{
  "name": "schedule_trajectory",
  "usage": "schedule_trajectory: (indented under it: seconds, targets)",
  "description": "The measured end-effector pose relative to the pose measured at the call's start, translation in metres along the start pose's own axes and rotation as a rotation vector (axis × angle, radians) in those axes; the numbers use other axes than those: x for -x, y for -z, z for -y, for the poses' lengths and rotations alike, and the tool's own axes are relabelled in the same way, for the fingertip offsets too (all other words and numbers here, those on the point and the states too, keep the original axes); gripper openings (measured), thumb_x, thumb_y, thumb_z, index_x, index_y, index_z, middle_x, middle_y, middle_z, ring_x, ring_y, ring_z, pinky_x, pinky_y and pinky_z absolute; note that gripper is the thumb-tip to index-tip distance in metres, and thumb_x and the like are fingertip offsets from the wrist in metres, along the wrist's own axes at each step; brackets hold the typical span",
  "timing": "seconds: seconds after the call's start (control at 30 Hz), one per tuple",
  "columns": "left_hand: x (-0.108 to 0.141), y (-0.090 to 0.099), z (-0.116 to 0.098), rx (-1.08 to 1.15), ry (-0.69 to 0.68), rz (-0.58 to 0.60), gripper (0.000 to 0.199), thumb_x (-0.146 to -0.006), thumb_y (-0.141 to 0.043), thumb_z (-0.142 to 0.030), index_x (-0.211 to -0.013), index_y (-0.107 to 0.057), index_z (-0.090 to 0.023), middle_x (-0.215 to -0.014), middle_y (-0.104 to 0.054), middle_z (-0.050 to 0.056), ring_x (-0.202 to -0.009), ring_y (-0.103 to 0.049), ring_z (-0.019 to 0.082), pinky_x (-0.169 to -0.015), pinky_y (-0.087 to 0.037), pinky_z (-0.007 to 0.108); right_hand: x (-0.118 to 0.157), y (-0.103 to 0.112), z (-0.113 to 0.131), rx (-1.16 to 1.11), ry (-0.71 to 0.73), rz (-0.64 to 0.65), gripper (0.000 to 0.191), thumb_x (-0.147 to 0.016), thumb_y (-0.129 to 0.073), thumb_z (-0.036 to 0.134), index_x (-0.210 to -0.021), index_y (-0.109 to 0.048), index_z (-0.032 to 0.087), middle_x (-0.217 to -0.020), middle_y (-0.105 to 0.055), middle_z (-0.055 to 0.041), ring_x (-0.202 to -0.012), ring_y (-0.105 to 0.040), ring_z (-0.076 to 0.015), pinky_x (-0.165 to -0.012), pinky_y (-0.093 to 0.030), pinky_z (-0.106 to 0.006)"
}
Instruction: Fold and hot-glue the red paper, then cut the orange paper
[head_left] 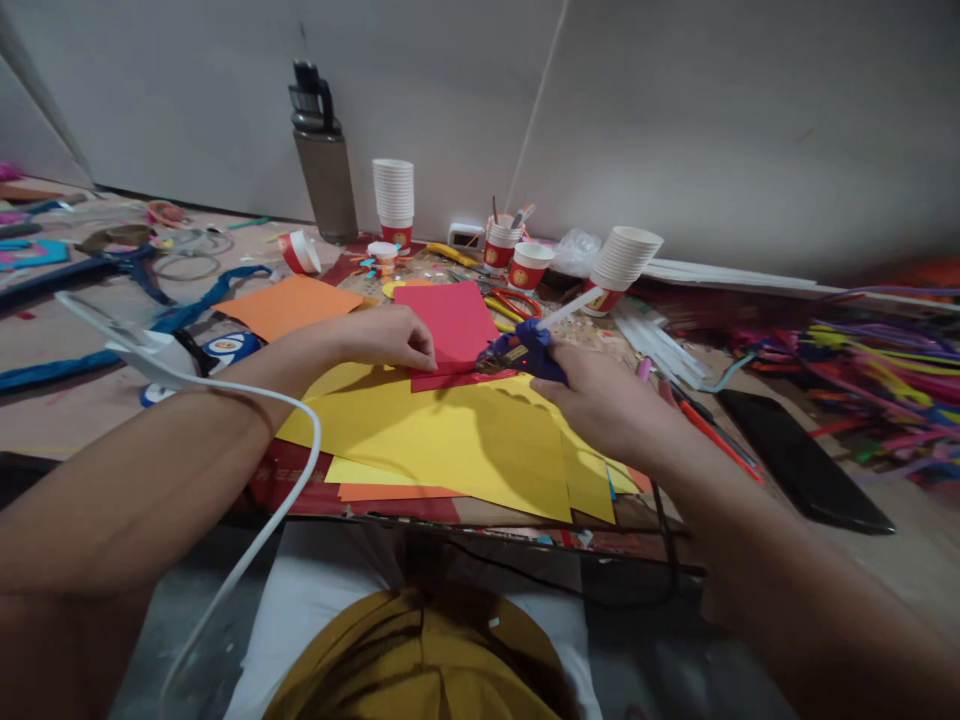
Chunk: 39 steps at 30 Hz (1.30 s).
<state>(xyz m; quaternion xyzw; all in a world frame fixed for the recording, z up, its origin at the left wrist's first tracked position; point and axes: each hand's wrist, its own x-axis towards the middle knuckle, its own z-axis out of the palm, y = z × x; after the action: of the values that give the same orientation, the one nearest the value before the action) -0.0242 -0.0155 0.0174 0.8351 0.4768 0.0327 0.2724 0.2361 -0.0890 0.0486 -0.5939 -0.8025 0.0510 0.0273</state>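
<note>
A red piece of folded card (pixel 456 322) lies on yellow sheets in front of me, with a narrow strip along its near edge. At its left edge my left hand (pixel 394 338) is closed, fingertips pinching or pressing the card's near corner. My right hand (pixel 581 385) grips a blue hot glue gun (pixel 531 350), its nozzle at the near right corner of the red card. Out of the gun's back sticks a white glue stick (pixel 574 308). Under both hands are yellow sheets of card (pixel 450 440), overlapping an orange one.
Behind stand a bottle (pixel 326 180), stacked paper cups (pixel 394 195) and a tilted cup stack (pixel 626 260). Scissors (pixel 517 303) lie beyond the red card. A phone (pixel 806 460) and colourful pipe cleaners (pixel 885 370) are at right. A white cable (pixel 311 450) hangs across my left forearm.
</note>
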Motion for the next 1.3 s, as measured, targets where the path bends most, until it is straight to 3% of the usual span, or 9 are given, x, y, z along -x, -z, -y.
schedule_trajectory:
  seconds: [0.2,0.47,0.6,0.97,1.3]
  targets:
    - [0.0,0.002,0.003,-0.006,-0.029,0.03,0.022,-0.074,-0.062,-0.04,-0.075,-0.072,-0.02,-0.068,-0.069,0.001,-0.062,-0.056,0.012,-0.058,-0.035,0.022,0.005,0.0,-0.014,0.056,-0.053,-0.031,0.025,-0.09,-0.047,0.035,-0.099,-0.06,0.016,-0.101,-0.068,-0.0151,-0.087,-0.063,-0.0276,-0.064,-0.041,-0.032]
    - [0.0,0.002,0.009,0.059,-0.06,0.059,0.021,-0.072,-0.062,-0.039,-0.073,-0.072,-0.02,-0.065,-0.067,0.0,-0.059,-0.055,0.012,-0.058,-0.036,0.022,0.004,-0.001,0.026,-0.026,0.044,0.007,0.025,-0.091,-0.049,0.03,-0.109,-0.06,0.017,-0.103,-0.07,-0.0148,-0.089,-0.065,-0.0272,-0.066,-0.042,-0.03]
    - [0.0,0.003,0.011,0.081,-0.07,0.073,0.021,-0.071,-0.062,-0.039,-0.074,-0.073,-0.02,-0.067,-0.068,0.001,-0.06,-0.056,0.012,-0.058,-0.036,0.022,0.003,-0.003,0.034,-0.05,0.08,0.011,0.025,-0.091,-0.05,0.03,-0.111,-0.058,0.018,-0.103,-0.07,-0.0133,-0.088,-0.065,-0.0262,-0.066,-0.042,-0.03]
    - [-0.002,0.003,0.012,0.057,-0.062,0.071,0.023,-0.072,-0.062,-0.04,-0.077,-0.071,-0.019,-0.071,-0.07,0.002,-0.064,-0.059,0.013,-0.061,-0.038,0.022,0.01,0.009,-0.006,0.094,-0.067,0.032,0.025,-0.091,-0.046,0.034,-0.099,-0.061,0.015,-0.101,-0.068,-0.0156,-0.086,-0.062,-0.0274,-0.064,-0.04,-0.031]
    - [-0.003,0.005,0.016,0.014,-0.088,0.116,0.028,-0.076,-0.06,-0.041,-0.085,-0.07,-0.017,-0.077,-0.071,0.002,-0.07,-0.06,0.013,-0.062,-0.039,0.021,0.01,0.004,0.032,-0.038,0.008,0.067,0.027,-0.091,-0.051,0.033,-0.11,-0.06,0.016,-0.104,-0.069,-0.0132,-0.089,-0.063,-0.024,-0.067,-0.041,-0.027]
